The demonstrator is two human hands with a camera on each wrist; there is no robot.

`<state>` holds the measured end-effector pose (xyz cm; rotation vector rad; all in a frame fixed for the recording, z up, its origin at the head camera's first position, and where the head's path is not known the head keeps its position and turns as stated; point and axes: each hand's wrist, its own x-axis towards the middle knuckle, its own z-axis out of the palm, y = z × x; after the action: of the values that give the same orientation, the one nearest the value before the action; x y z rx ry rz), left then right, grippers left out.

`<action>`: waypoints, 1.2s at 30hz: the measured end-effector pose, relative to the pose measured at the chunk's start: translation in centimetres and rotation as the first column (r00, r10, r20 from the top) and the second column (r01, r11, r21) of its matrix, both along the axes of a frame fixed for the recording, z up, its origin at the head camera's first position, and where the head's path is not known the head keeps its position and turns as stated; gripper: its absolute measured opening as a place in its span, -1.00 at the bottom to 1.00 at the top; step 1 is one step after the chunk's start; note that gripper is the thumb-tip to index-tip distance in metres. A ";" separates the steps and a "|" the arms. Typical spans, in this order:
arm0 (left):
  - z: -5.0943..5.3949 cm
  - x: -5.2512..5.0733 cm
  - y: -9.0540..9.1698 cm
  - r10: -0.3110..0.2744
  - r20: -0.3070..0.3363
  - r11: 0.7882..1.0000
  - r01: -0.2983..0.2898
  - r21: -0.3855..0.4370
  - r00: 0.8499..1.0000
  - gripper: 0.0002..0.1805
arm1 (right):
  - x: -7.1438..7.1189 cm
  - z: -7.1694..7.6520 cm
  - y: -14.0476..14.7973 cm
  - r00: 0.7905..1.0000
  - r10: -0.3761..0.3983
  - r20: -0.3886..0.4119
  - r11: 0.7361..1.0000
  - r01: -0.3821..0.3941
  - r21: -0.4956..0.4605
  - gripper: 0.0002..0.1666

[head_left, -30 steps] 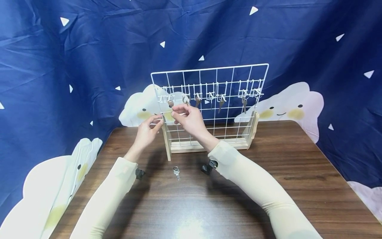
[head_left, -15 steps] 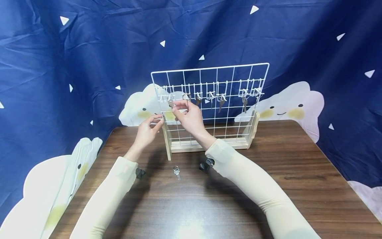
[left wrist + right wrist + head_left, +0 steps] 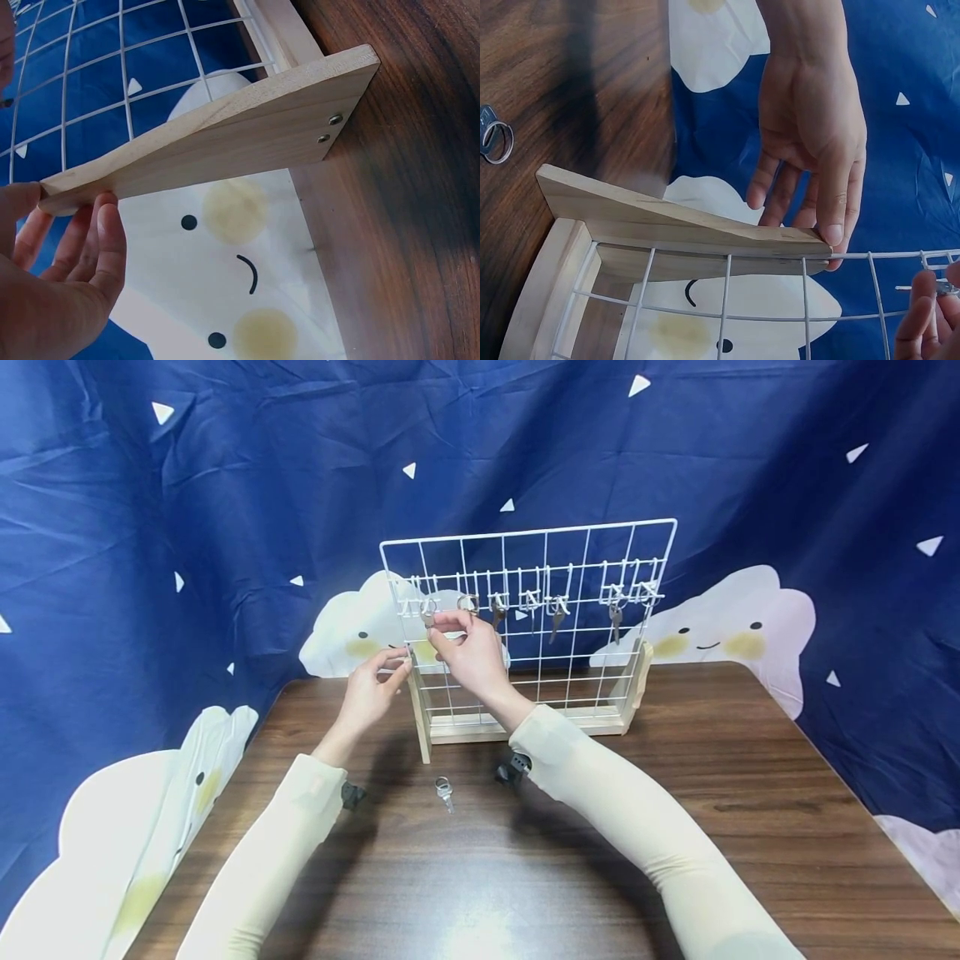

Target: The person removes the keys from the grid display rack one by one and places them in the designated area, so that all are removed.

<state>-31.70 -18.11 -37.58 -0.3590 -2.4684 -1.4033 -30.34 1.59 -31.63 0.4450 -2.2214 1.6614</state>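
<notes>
A white wire grid rack [image 3: 540,657] on a wooden stand carries several hooks with keys. My left hand [image 3: 367,692] pinches the top end of the stand's left wooden side piece [image 3: 217,124], thumb on one face and fingers on the other in the left wrist view. At the leftmost hooks my right hand [image 3: 476,656] pinches the lower part of a key [image 3: 428,617] whose ring is up at the hook. That key is partly covered by fingers in the right wrist view, where only a bit of metal [image 3: 946,288] shows. Another key [image 3: 445,795] with a ring lies on the table.
Further keys hang along the row, among them a brownish key [image 3: 557,622] and a key [image 3: 616,622] near the right end. The dark wood table [image 3: 750,793] backs onto a blue curtain [image 3: 225,527] printed with clouds and triangles.
My right hand has risen slightly and shifted a little left along with its wrist, its fingertips now on the key at the leftmost hooks. The left hand has stayed put.
</notes>
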 end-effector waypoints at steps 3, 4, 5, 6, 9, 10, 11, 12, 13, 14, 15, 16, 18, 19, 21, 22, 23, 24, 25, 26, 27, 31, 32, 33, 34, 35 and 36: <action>0.0 0.1 0.0 -0.001 0.002 1.000 0.001 0.001 1.000 -0.62 | 0.0 0.0 -0.1 1.000 -0.012 -0.012 1.000 0.012 0.006 -0.70; -0.1 0.1 0.0 -0.001 0.002 1.000 0.001 0.005 1.000 -0.63 | 0.0 0.0 -0.2 1.000 -0.016 -0.014 1.000 0.016 0.007 -0.70; -0.1 0.1 0.0 0.000 0.003 1.000 0.000 0.006 1.000 -0.63 | -0.1 0.0 -0.2 1.000 -0.018 -0.015 1.000 0.018 0.007 -0.71; -0.1 0.1 0.0 0.000 0.004 1.000 0.000 0.006 1.000 -0.62 | -0.1 0.0 -0.2 1.000 -0.019 -0.014 1.000 0.019 0.003 -0.71; -0.2 0.1 0.0 0.000 0.006 1.000 0.000 0.014 1.000 -0.63 | -0.1 0.0 -0.3 1.000 -0.021 -0.007 1.000 0.021 -0.003 -0.74; -0.2 0.1 0.0 0.000 0.006 1.000 0.000 0.015 1.000 -0.63 | -0.2 0.0 -0.3 1.000 -0.021 -0.005 1.000 0.021 -0.005 -0.75; -0.2 0.2 0.0 0.000 0.005 1.000 0.000 0.011 1.000 -0.63 | -0.2 0.0 -0.3 1.000 -0.021 -0.005 1.000 0.021 -0.005 -0.75; -0.2 0.2 0.0 -0.002 0.005 1.000 0.002 0.009 1.000 -0.63 | -0.2 0.0 -0.3 1.000 -0.023 -0.004 1.000 0.022 -0.004 -0.76; -0.2 0.2 0.0 -0.001 0.005 1.000 0.001 0.011 1.000 -0.64 | -0.2 0.0 -0.3 1.000 -0.024 -0.005 1.000 0.024 -0.002 -0.75; -0.2 0.2 0.0 0.000 0.004 1.000 0.000 0.008 1.000 -0.63 | -0.3 0.0 -0.3 1.000 -0.024 -0.005 1.000 0.024 -0.002 -0.75; -0.2 0.2 0.0 -0.001 0.004 1.000 0.001 0.008 1.000 -0.63 | -0.3 0.0 -0.4 1.000 -0.027 -0.005 1.000 0.027 0.001 -0.75; -0.1 0.2 -0.1 -0.003 0.003 1.000 0.003 0.007 1.000 -0.63 | -0.3 0.0 -0.4 0.999 -0.033 -0.005 0.999 0.033 0.003 -0.75; -0.1 0.2 -0.1 -0.005 0.002 1.000 0.005 0.011 1.000 -0.63 | -0.4 0.1 -0.4 0.999 -0.044 -0.007 0.999 0.044 0.009 -0.75; -0.1 0.1 -0.1 -0.004 0.002 1.000 0.004 0.013 1.000 -0.62 | -0.4 0.2 -0.5 0.999 -0.050 -0.010 0.999 0.050 0.014 -0.74; -0.1 0.2 -0.1 -0.006 0.000 1.000 0.006 0.010 1.000 -0.62 | -0.3 0.3 -0.5 0.998 -0.061 -0.013 0.998 0.061 0.021 -0.75; -0.1 0.2 -0.1 -0.006 0.000 1.000 0.006 0.007 1.000 -0.62 | -0.3 0.3 -0.5 0.998 -0.062 -0.015 0.998 0.062 0.020 -0.76; -0.1 0.2 0.0 -0.005 0.000 1.000 0.005 0.005 1.000 -0.62 | -0.3 0.3 -0.6 0.998 -0.062 -0.017 0.998 0.062 0.020 -0.76; -0.1 0.2 0.0 -0.005 -0.001 1.000 0.005 0.002 1.000 -0.62 | -0.3 0.4 -0.6 0.998 -0.061 -0.019 0.998 0.061 0.020 -0.76; -0.1 0.2 0.0 -0.006 -0.002 1.000 0.006 0.005 1.000 -0.62 | -0.3 0.4 -0.6 0.998 -0.060 -0.021 0.998 0.060 0.020 -0.76; -0.1 0.1 0.0 -0.007 -0.003 1.000 0.007 0.006 1.000 -0.62 | -0.3 0.5 -0.6 0.998 -0.060 -0.022 0.998 0.060 0.021 -0.76; -0.1 0.1 0.0 -0.007 -0.004 1.000 0.007 0.008 1.000 -0.62 | -0.3 0.5 -0.6 0.998 -0.059 -0.024 0.998 0.059 0.020 -0.76; -0.1 0.1 0.0 -0.006 -0.007 1.000 0.006 0.012 1.000 -0.63 | -0.3 0.5 -0.5 0.997 -0.066 -0.027 0.997 0.067 0.028 -0.77; -0.1 0.1 0.0 -0.008 -0.007 1.000 0.008 0.011 1.000 -0.63 | -0.3 0.5 -0.5 0.997 -0.069 -0.026 0.997 0.069 0.031 -0.78; 0.0 0.1 0.0 -0.009 -0.007 1.000 0.009 0.010 1.000 -0.62 | -0.4 0.5 -0.4 0.997 -0.068 -0.026 0.997 0.069 0.030 -0.78; 0.0 0.1 0.0 -0.009 -0.008 1.000 0.009 0.009 1.000 -0.62 | -0.4 0.5 -0.4 0.997 -0.068 -0.024 0.997 0.069 0.030 -0.79; 0.0 0.1 0.0 -0.011 -0.008 1.000 0.011 0.007 1.000 -0.62 | -0.3 0.5 -0.4 0.998 -0.067 -0.023 0.997 0.067 0.029 -0.80; 0.0 0.1 0.0 -0.011 -0.008 1.000 0.011 0.006 1.000 -0.62 | -0.3 0.5 -0.3 0.998 -0.065 -0.023 0.998 0.065 0.027 -0.80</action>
<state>-31.57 -18.12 -37.55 -0.3766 -2.4588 -1.4112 -30.63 1.26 -31.17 0.3924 -2.2212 1.5869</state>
